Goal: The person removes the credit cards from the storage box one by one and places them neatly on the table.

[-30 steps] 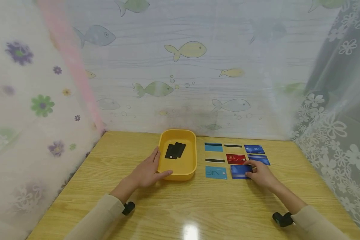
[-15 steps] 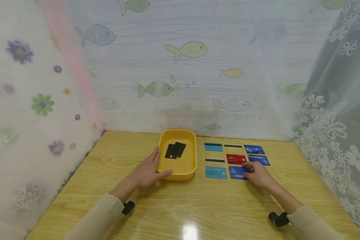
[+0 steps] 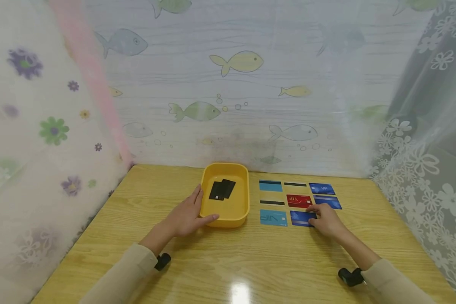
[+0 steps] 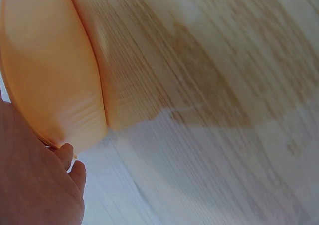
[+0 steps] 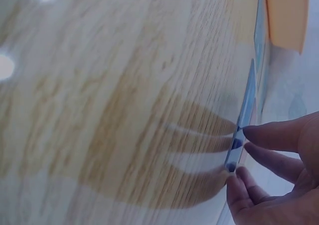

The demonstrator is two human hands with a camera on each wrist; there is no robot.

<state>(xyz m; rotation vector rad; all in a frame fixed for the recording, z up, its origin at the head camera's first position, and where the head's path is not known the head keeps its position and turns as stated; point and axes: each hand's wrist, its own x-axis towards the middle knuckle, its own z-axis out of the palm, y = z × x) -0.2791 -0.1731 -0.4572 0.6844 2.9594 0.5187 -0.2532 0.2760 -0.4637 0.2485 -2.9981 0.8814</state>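
Observation:
My left hand [image 3: 186,215] rests against the left side of a yellow plastic bin [image 3: 233,214], fingers fairly straight along the wall and thumb over the front rim. Two of its fingertips [image 4: 65,155] touch the bin's outer wall in the left wrist view. Inside the bin lie two overlapping black cards [image 3: 229,188]. At the front right, my right hand [image 3: 328,221] pinches the right end of a blue card [image 3: 301,218], thumb and curled fingers at its edges. The card lies about flat on the table, and the hand covers its right end.
Left of the held card lies a light blue VIP card [image 3: 273,218]. Behind are a red VIP card [image 3: 298,201], dark blue cards [image 3: 328,202], a striped light blue card [image 3: 270,186] and pale gold striped cards [image 3: 272,200]. A fish-print curtain [image 3: 235,105] hangs behind the wooden table [image 3: 228,261].
My right hand has shifted slightly left with the blue card, closer to the light blue VIP card, and then stayed nearly still. The left hand and bin keep their place.

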